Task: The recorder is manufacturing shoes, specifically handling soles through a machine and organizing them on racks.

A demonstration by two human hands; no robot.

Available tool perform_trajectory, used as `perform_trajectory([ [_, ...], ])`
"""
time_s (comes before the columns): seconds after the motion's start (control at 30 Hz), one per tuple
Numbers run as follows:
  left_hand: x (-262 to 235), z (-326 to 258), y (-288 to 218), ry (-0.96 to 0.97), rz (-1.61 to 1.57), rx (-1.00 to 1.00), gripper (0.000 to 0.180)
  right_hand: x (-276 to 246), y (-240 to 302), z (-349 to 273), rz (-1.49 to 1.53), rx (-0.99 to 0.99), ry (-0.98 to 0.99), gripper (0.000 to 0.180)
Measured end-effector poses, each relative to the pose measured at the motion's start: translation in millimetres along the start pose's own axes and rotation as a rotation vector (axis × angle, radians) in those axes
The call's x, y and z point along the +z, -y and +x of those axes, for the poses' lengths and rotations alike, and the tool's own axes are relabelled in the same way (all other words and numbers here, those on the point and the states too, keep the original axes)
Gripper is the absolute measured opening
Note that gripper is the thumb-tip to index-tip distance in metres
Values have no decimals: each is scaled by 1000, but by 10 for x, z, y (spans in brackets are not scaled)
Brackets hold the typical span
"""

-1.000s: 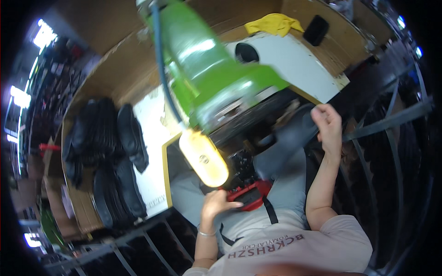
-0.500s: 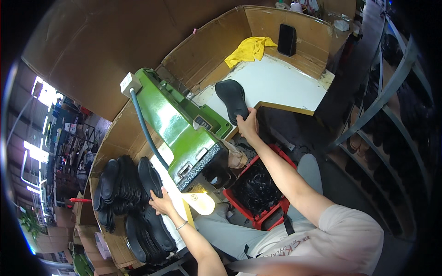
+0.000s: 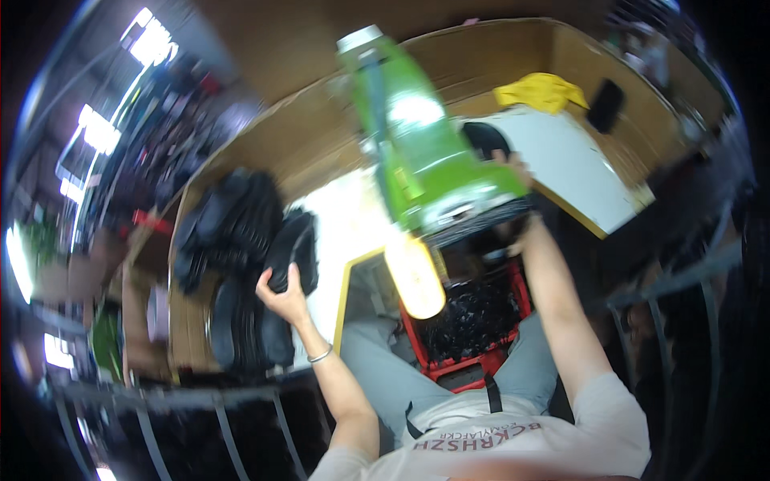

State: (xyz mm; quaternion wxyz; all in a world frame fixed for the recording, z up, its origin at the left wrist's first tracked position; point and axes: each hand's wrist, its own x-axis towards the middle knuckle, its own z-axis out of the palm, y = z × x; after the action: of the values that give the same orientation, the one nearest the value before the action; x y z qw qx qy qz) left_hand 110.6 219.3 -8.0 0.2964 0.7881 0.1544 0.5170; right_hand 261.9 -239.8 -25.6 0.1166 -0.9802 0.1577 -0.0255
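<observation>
In the head view we see our left hand (image 3: 282, 295) raised over the left end of the bench, its fingers (image 3: 293, 279) curled round the near end of a black shoe sole (image 3: 293, 248) and gripping it. That sole lies at the right edge of a heap of black soles (image 3: 233, 232), which spreads away from the fingertips to the left and beyond them, and more dark soles (image 3: 245, 333) sit just below the wrist, where a thin bracelet (image 3: 320, 354) shows.

Our right hand (image 3: 513, 164) reaches far forward under the green machine (image 3: 421, 152). It rests against another black sole (image 3: 487, 140) lying on the white board (image 3: 561, 168) — the fingers are blurred and partly hidden by the machine, so we cannot tell whether they are closed on it or only touching. Beyond the fingers and to the right, a yellow cloth (image 3: 541, 90) lies on the board's far corner, with a small black object (image 3: 606, 104) just right of it.

Between our two arms a bright lamp (image 3: 414, 276) hangs under the machine, and below it — nearer our body than either hand — a red crate (image 3: 473, 321) of dark pieces sits on our lap. Brown cardboard walls (image 3: 513, 56) ring the bench.
</observation>
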Motion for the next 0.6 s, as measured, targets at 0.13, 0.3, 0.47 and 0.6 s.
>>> perform_trajectory([
  [0.13,-566,-344,-837,248,-495,-60,63,551,-757,-92,-329,-195,-808,60],
  [0.3,-652,-1055,-1162,722,-1202,-450,78,415,-678,-1896,1351,-165,703,52],
  [0.47,-475,-1730,-1654,1122,-1294,-1027,71,145,-636,-3321,1480,52,959,56],
  [0.6,-224,-1992,-2101,1233,-882,-595,22,381,-730,-3715,1679,187,832,53],
])
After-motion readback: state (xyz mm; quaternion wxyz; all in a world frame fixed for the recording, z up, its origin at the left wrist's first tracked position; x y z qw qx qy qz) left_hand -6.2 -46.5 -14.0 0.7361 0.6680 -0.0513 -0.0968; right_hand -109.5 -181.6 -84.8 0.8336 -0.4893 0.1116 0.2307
